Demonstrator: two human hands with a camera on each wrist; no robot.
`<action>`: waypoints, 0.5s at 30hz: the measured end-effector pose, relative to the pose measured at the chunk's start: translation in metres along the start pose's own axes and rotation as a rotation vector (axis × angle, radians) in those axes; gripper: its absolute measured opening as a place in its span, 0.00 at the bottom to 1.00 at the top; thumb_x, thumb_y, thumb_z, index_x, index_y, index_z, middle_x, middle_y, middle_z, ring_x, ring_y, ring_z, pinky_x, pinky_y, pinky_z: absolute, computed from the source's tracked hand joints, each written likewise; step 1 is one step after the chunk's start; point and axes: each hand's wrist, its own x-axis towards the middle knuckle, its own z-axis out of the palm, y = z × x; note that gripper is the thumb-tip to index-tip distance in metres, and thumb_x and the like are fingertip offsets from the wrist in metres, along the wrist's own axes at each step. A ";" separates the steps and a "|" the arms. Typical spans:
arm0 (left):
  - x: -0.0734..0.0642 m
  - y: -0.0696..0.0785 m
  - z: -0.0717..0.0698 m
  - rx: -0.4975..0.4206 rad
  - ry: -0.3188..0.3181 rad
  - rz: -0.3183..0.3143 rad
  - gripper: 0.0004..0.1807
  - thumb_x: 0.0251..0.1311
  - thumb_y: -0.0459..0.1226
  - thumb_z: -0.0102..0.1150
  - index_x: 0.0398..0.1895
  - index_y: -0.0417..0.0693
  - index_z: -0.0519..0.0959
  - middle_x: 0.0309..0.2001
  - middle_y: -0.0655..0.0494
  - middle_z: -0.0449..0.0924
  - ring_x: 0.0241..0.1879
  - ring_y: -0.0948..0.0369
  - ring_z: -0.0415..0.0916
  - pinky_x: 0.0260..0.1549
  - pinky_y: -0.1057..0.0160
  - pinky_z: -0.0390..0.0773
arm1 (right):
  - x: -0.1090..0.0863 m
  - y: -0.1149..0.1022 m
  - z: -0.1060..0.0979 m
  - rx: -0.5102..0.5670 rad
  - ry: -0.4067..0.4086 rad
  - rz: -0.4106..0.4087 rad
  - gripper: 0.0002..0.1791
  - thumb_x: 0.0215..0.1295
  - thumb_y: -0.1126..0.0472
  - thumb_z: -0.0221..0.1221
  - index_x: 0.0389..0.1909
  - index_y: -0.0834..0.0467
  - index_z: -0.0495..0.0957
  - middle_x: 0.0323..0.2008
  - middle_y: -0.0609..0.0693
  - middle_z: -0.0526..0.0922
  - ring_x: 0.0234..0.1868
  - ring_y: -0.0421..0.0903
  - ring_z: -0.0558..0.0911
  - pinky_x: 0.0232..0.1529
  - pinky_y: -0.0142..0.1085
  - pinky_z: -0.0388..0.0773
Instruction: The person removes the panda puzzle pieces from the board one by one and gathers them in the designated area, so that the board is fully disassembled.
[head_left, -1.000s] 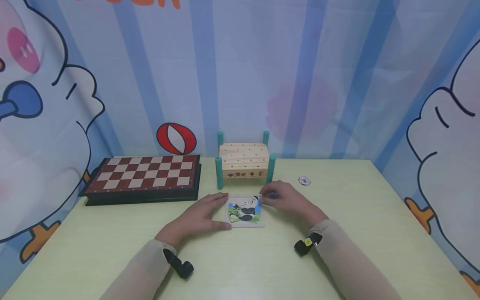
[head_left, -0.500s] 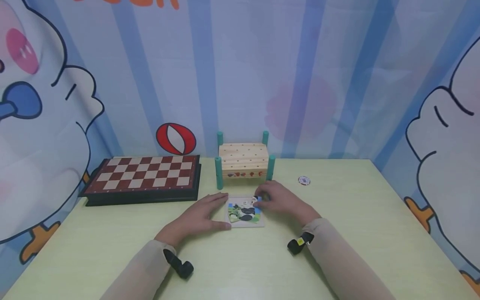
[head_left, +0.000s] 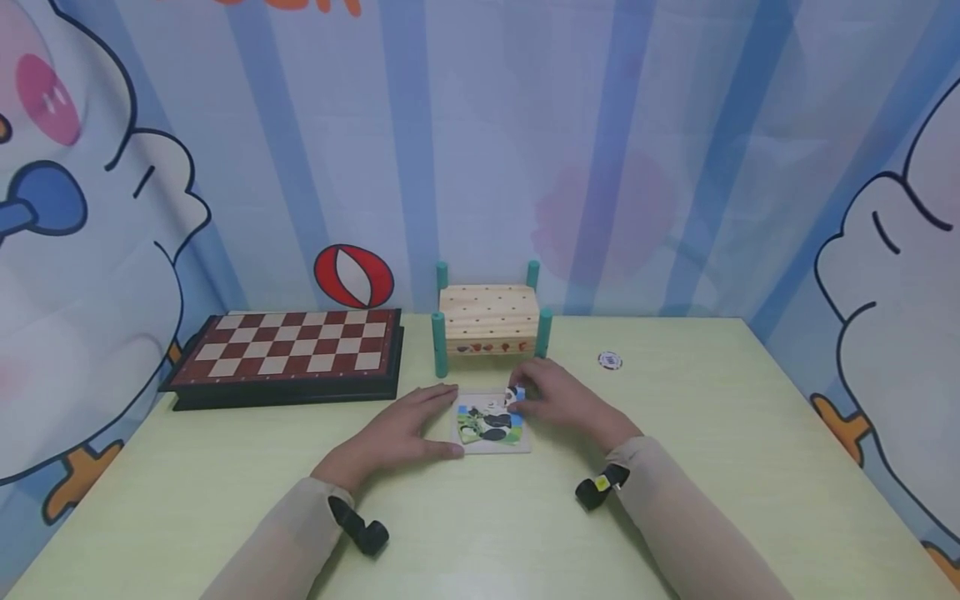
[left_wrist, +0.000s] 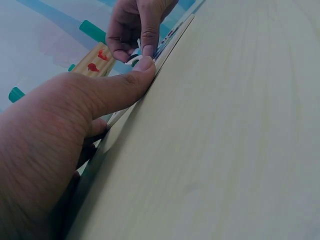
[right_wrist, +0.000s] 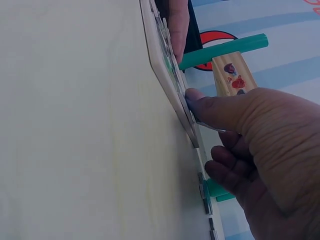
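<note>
A square panda jigsaw board [head_left: 490, 447] with a pale border lies flat on the table in front of me. My left hand [head_left: 393, 433] rests along its left side, fingers stretched to the far corner and thumb [left_wrist: 142, 65] on the near corner. At the board's far right corner, my right hand [head_left: 558, 396] pinches a small puzzle piece [head_left: 514, 396] with a bit of the panda's head on it. The piece looks slightly tilted over the picture. In the right wrist view the right thumb [right_wrist: 215, 107] covers most of that piece at the board's edge.
A small wooden rack [head_left: 487, 312] on green posts stands just behind the board. To the left lies a thick chessboard [head_left: 292, 346]. A round poker chip [head_left: 610, 360] is at the right. A printed cloth [head_left: 480, 150] hangs behind the table.
My right hand has shifted a little left, onto the board's far right corner. The pinched piece has changed its angle there. My left hand has stayed in place.
</note>
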 end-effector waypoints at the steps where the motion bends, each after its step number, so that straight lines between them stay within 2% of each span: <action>1: 0.000 0.000 0.000 -0.002 0.001 0.003 0.53 0.52 0.71 0.61 0.79 0.62 0.59 0.78 0.65 0.55 0.77 0.58 0.49 0.74 0.48 0.55 | 0.000 0.000 0.000 0.006 0.002 -0.001 0.16 0.59 0.57 0.72 0.44 0.57 0.79 0.43 0.49 0.80 0.47 0.48 0.78 0.54 0.44 0.78; 9: 0.000 0.000 0.000 0.004 0.003 0.007 0.53 0.52 0.71 0.60 0.79 0.61 0.59 0.78 0.65 0.54 0.77 0.58 0.49 0.74 0.49 0.56 | 0.001 -0.001 0.000 0.043 0.019 -0.036 0.14 0.59 0.59 0.72 0.42 0.56 0.79 0.40 0.47 0.79 0.44 0.45 0.78 0.49 0.41 0.80; 15: 0.000 0.000 0.000 0.003 0.007 0.009 0.52 0.53 0.70 0.61 0.79 0.61 0.59 0.78 0.65 0.55 0.77 0.59 0.49 0.74 0.49 0.55 | 0.001 -0.005 0.001 0.087 -0.005 -0.058 0.09 0.62 0.61 0.69 0.41 0.54 0.79 0.37 0.44 0.80 0.41 0.44 0.79 0.45 0.40 0.80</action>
